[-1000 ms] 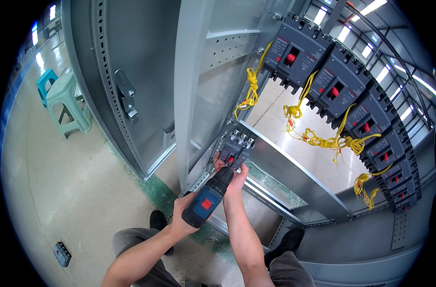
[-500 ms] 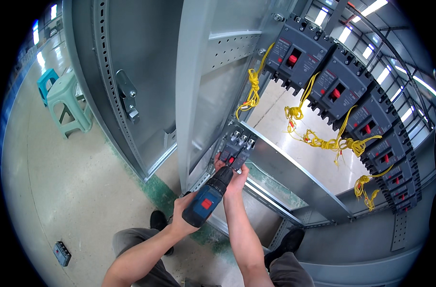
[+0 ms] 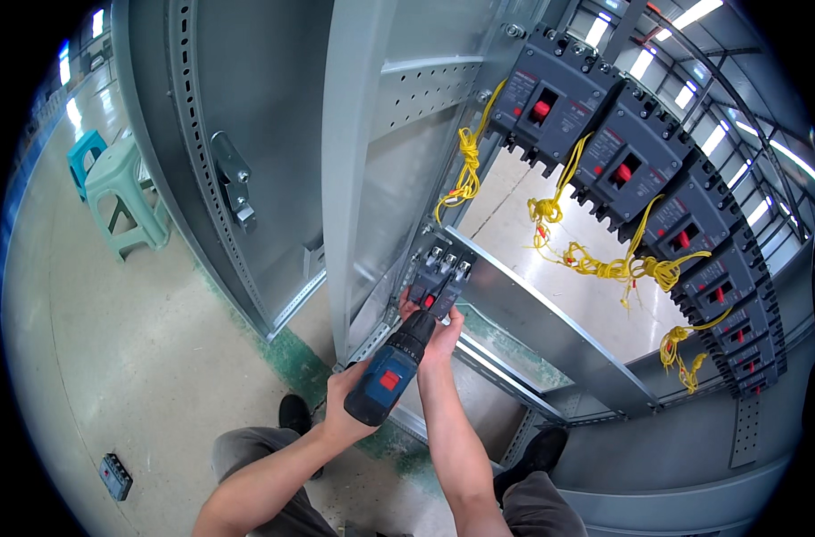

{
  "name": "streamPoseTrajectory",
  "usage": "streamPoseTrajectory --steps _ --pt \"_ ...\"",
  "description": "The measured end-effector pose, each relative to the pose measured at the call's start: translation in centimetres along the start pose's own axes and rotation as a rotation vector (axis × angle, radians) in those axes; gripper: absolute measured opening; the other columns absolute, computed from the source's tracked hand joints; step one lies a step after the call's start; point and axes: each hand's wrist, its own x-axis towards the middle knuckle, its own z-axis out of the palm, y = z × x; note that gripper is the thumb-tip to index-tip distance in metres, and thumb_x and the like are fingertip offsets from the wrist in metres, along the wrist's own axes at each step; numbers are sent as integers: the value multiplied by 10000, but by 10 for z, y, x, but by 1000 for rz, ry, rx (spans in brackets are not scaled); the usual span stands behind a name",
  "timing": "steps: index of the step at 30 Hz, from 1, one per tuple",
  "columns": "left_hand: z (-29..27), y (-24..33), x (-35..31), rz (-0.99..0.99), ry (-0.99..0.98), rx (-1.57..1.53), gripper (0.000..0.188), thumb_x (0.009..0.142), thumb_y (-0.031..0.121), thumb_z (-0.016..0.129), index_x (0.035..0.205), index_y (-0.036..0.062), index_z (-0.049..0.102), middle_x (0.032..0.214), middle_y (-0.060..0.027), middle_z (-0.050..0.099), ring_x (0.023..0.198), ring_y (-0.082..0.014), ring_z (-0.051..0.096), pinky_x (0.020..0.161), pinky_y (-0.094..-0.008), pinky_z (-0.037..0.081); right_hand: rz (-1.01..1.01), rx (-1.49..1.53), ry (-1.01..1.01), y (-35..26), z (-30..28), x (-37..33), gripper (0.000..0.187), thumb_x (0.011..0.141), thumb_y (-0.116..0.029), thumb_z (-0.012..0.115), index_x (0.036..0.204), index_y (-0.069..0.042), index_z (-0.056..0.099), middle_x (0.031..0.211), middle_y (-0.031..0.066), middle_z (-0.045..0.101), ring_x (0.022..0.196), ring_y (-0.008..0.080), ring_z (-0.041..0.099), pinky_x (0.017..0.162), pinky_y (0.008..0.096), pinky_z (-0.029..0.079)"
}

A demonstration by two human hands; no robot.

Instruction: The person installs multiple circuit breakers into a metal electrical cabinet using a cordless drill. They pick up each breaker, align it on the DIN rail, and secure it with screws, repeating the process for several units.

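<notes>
My left hand [image 3: 346, 413] is closed round the grip of a blue and black cordless drill [image 3: 382, 383]. The drill's chuck points away from me, at the lower end of a small dark grey circuit breaker [image 3: 438, 279] with a red toggle. Supporting that breaker from below is my right hand [image 3: 440, 338], its fingertips showing on the left side and its thumb on the right. The breaker sits against a metal crossbar [image 3: 550, 315] of the cabinet frame. The drill's tip and any bit or screw are hidden behind the chuck.
Larger circuit breakers [image 3: 555, 100] line the upper right, with bundled yellow wires [image 3: 604, 261] hanging from them. A grey cabinet door [image 3: 264, 116] stands at left. Beyond it are a pale green stool [image 3: 125, 192] and a blue stool [image 3: 83, 161]. Another breaker [image 3: 115, 476] lies on the floor.
The view has shifted slightly. Both hands, the drill and the small breaker keep nearly the same places.
</notes>
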Motion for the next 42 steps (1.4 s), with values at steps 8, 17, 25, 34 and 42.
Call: streamPoseTrajectory --steps 8,17,25,34,42 --pt "-4 -1 -2 17 -6 63 180 807 14 736 958 -27 646 785 -66 658 686 -119 609 649 -268 502 -1 10 -5 3 2 -1 567 849 -375 559 1257 15 500 1247 243 524 1094 392 534 825 407 501" --pt "-6 -6 -4 19 -12 35 158 810 17 738 922 -29 636 758 -53 647 660 -107 590 626 -262 495 22 36 13 3 6 0 563 849 -367 561 1261 13 509 1253 242 524 1116 398 527 825 399 499" --pt "-5 -5 -2 39 -15 66 168 795 20 747 908 -31 633 761 -72 652 656 -134 609 624 -273 498 34 62 26 3 8 0 555 846 -368 570 1252 6 512 1251 241 527 1111 397 533 819 395 499" --pt "-4 -3 -1 63 -9 74 165 801 16 737 922 -35 638 759 -75 650 652 -135 607 622 -272 497 36 68 20 2 8 -1 543 844 -360 574 1245 1 516 1238 235 524 1104 390 527 823 393 493" --pt "-3 -5 -2 40 -2 32 160 803 13 735 923 -31 640 759 -66 646 651 -129 600 624 -269 498 19 28 -5 2 8 0 567 844 -366 575 1260 11 502 1252 242 511 1103 391 525 838 396 498"
